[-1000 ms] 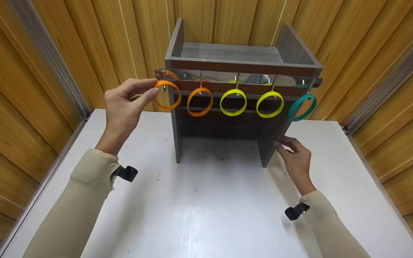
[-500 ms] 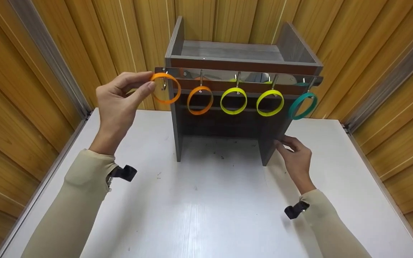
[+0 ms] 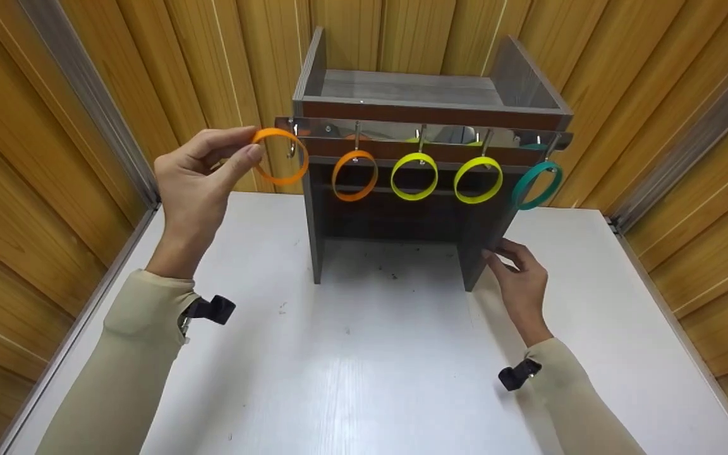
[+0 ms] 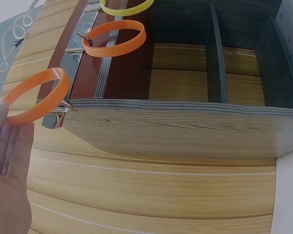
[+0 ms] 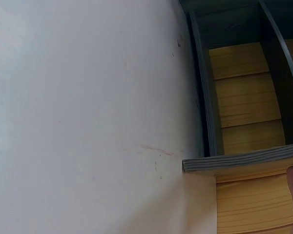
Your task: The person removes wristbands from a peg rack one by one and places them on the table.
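Note:
My left hand [image 3: 192, 180] pinches the left rim of an orange ring [image 3: 283, 181] between thumb and fingers. Seen from the head, the leftmost metal hook [image 3: 292, 150] appears within the ring's outline; in the left wrist view the ring [image 4: 58, 95] overlaps the hook's end. A second orange ring [image 3: 354, 197], two yellow rings [image 3: 414, 196] and a teal ring [image 3: 536, 203] hang from hooks along the metal rail [image 3: 389, 130]. Low on the rack's right side panel [image 3: 479, 259], the fingertips of my right hand [image 3: 522, 284] touch its outer face.
The grey wooden rack [image 3: 414, 88] stands on a white table [image 3: 351, 360], its top compartment facing up. Wood-plank walls [image 3: 73, 221] enclose the table at the back and sides. Small dark specks mark the tabletop.
My left hand has moved left and slightly up with the orange ring, drawing it sideways relative to the leftmost hook. My right hand stays at the side panel.

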A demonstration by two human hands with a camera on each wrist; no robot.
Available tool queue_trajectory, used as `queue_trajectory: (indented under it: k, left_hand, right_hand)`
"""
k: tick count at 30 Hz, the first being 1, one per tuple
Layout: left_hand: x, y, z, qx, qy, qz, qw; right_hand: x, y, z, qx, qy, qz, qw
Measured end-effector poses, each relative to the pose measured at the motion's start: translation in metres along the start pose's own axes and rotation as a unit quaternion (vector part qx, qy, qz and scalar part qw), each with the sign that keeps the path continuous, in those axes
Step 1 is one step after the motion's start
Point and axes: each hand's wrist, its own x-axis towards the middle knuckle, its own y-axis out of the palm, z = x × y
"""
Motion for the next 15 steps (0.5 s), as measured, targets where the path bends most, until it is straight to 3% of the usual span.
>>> queue_trajectory:
  k: [4, 15]
  left_hand:
    - [-0.002, -0.004, 0.001, -0.003, 0.001, 0.003, 1.0]
    - [-0.006, -0.009, 0.002, -0.025, -0.015, -0.013, 0.9995]
  right_hand:
    - [-0.006, 0.003, 0.013, -0.001, 0.013, -0.006, 0.9999]
    - [-0.018, 0.007, 0.008, 0.016, 0.046, -0.015, 0.9987]
